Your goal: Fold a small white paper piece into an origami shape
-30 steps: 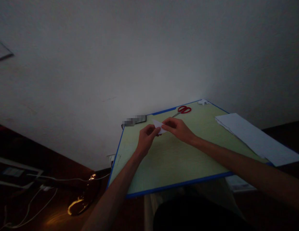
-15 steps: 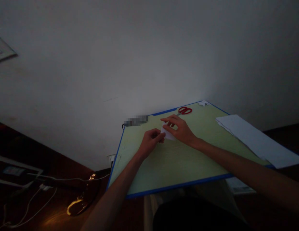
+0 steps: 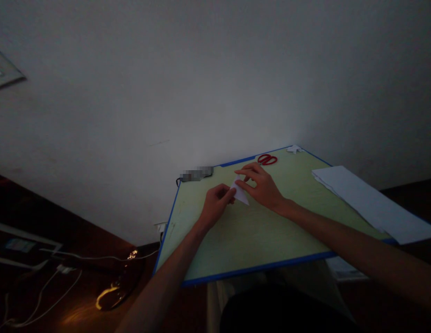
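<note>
A small folded piece of white paper (image 3: 241, 196), pointed at its lower end, is held between my hands above the pale green tabletop (image 3: 215, 249). My left hand (image 3: 219, 200) pinches its left edge between thumb and curled fingers. From the right, my right hand (image 3: 259, 185) grips the upper part, thumb on the near face and the index finger arched over the top. The fingers hide part of the paper. Just beyond my right hand lie scissors with red handles (image 3: 267, 159).
White paper sheets (image 3: 371, 203) lie at the right, overhanging the table edge. Paper scraps (image 3: 294, 148) sit in the far right corner. A dark, blurred-out item (image 3: 196, 174) rests at the far left edge. The wall (image 3: 215, 83) stands behind; white cables (image 3: 97, 256) run at lower left.
The paper has turned slightly, and its lower point now shows more clearly. My right hand has shifted a little to the right; my left hand has barely moved.
</note>
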`<state>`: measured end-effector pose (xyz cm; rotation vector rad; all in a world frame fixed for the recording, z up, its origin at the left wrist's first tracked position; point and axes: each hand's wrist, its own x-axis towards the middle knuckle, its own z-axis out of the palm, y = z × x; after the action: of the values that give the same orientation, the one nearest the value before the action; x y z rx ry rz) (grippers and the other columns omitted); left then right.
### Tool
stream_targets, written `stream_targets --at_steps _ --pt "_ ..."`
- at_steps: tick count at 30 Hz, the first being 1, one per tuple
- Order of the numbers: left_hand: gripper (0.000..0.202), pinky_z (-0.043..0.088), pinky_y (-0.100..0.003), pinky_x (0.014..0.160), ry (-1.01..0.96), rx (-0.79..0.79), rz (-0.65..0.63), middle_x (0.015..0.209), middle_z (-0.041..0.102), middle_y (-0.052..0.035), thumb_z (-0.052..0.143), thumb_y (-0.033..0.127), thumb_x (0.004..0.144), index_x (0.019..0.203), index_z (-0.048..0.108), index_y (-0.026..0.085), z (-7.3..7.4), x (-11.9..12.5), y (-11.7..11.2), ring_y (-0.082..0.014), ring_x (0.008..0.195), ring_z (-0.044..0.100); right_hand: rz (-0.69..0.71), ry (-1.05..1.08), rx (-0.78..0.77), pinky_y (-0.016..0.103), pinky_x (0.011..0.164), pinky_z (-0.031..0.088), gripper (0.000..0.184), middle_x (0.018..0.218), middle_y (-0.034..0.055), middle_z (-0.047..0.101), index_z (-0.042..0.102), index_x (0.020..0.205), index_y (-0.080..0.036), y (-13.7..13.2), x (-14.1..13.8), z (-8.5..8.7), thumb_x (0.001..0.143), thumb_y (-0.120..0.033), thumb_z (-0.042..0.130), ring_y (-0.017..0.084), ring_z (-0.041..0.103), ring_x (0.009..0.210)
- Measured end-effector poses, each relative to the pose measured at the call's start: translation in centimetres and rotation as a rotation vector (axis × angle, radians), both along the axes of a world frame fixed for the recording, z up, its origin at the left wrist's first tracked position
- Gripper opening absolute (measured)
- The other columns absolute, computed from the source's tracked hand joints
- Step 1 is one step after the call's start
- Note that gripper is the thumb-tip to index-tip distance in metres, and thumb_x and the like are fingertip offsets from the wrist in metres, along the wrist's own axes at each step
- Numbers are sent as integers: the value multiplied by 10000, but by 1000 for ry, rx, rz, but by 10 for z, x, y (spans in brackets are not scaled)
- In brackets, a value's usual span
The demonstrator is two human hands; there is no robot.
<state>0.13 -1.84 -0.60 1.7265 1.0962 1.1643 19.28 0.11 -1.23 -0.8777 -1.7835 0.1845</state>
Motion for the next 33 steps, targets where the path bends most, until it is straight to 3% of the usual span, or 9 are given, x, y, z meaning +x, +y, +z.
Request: stream_targets --at_steps 5,9,14,17,22,27,33 --pt "374 444 -251 580 11 15 36 612 659 -21 733 508 829 712 676 158 0 0 0 -135 570 586 20 13 16 345 773 523 123 987 53 617 666 1001 -216 -3 0 4 907 -286 704 176 624 805" --pt "366 437 -244 567 -33 20 65 616 655 -15 748 502 819 726 680 155 2 0 -1 -130 571 585 71 19 -33 312 721 493 119 815 4 645 601 939 -216 -2 -3 3 895 -253 705 163 619 737" --pt "325 457 -242 565 -106 18 75 639 660 -4 788 468 782 782 690 158 3 2 -1 -129 580 592 150 27 -61 289 680 508 17 868 25 644 612 924 -207 -4 -5 2 931 -222 617 148 608 718" --pt "315 472 -242 585 -141 32 103 683 675 -10 782 465 790 820 708 160 1 1 1 -132 625 605 224 -19 -34 303 710 525 66 890 38 643 661 957 -212 -6 -1 7 928 -228 604 161 609 757" --pt "339 459 -234 548 -283 -54 163 753 690 -16 797 480 767 863 715 165 -1 -3 7 -123 619 594 301 -233 56 397 873 504 433 993 63 688 685 1224 -233 -5 10 13 830 -76 599 215 646 918" --pt "348 485 -224 578 -359 -114 143 796 686 -32 842 474 714 818 748 156 0 -3 9 -121 676 598 284 -321 126 412 857 485 283 967 74 735 742 1197 -273 8 18 10 965 -216 590 231 649 912" --pt "310 534 -243 630 -329 -85 108 780 692 -34 824 450 750 812 766 152 1 -1 6 -131 711 617 334 -327 118 356 779 488 179 929 66 678 786 1055 -265 11 18 9 971 -306 634 205 613 860"
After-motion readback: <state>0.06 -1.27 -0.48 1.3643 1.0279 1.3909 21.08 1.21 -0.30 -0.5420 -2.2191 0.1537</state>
